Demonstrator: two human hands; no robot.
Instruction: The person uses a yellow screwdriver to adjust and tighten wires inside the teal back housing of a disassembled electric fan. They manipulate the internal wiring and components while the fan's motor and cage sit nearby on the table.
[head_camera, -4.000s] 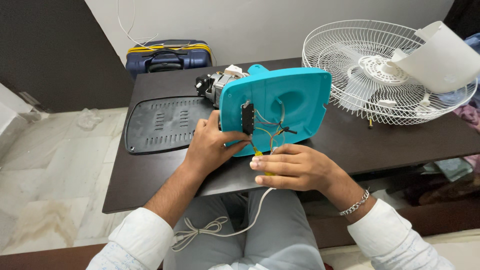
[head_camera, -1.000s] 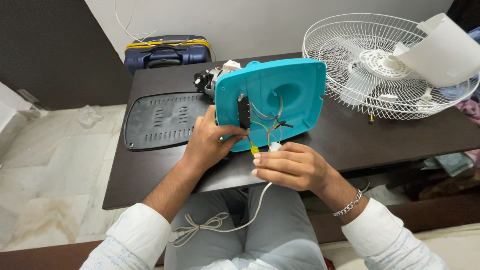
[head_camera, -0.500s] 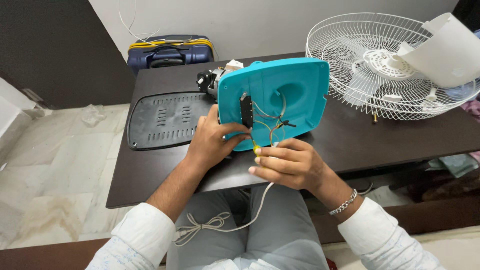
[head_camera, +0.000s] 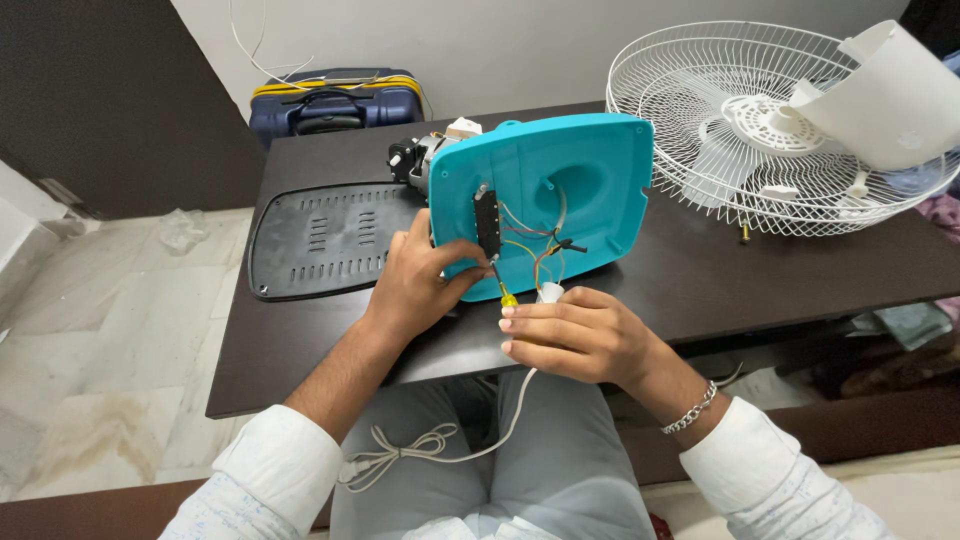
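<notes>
The left hand (head_camera: 415, 285) is closed on the lower left edge of a teal fan base (head_camera: 545, 205), which is held tilted up on edge with its open underside turned toward the camera. The right hand (head_camera: 575, 335) is curled, fingers folded, just below the base's bottom edge; a small yellow-tipped tool (head_camera: 507, 297) and a white cord end (head_camera: 549, 292) show at its fingertips, but what exactly is gripped cannot be made out, since the fingers cover it.

Inside the base a black switch strip (head_camera: 487, 222) and thin coloured wires (head_camera: 535, 245) are seen. A motor part (head_camera: 420, 158) is mostly hidden behind the base's upper left corner.

The base stands on a dark table (head_camera: 780, 270), directly above both hands, touching the left one. A white cable (head_camera: 430, 445) is seen running from the right hand down over the lap, where it lies looped.

A black vented plate (head_camera: 320, 240) lies flat just left of the base. A white wire fan guard (head_camera: 760, 120) rests well to the right, partly cut off by a white blade (head_camera: 890, 95). A blue suitcase (head_camera: 335, 105) stands behind the table.
</notes>
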